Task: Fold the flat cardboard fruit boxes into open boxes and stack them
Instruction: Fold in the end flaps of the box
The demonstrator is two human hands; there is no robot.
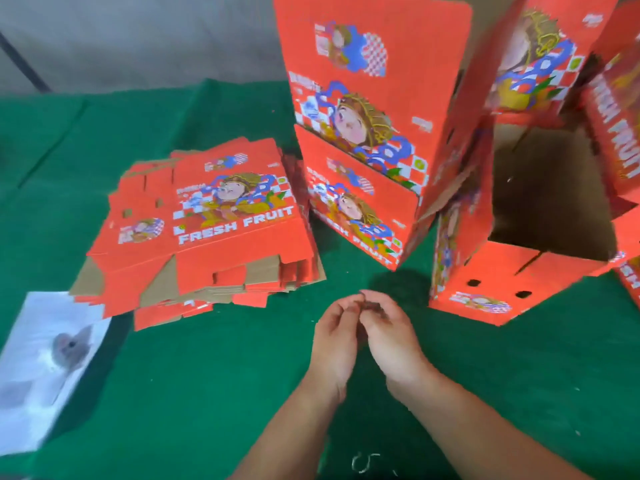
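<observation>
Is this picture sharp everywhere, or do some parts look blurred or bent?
Head view: the stack of flat boxes reads fairly sharp; the white sheet at the left edge is smeared; the open box on the right has jagged, blurred edges. The wide lens tilts the standing boxes. Soft light, faint shadows.

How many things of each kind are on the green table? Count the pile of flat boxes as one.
Pile of flat boxes: 1
Folded boxes wholly or mostly in view: 4; more are cut off at the right edge
White printed sheet: 1
Total: 6
</observation>
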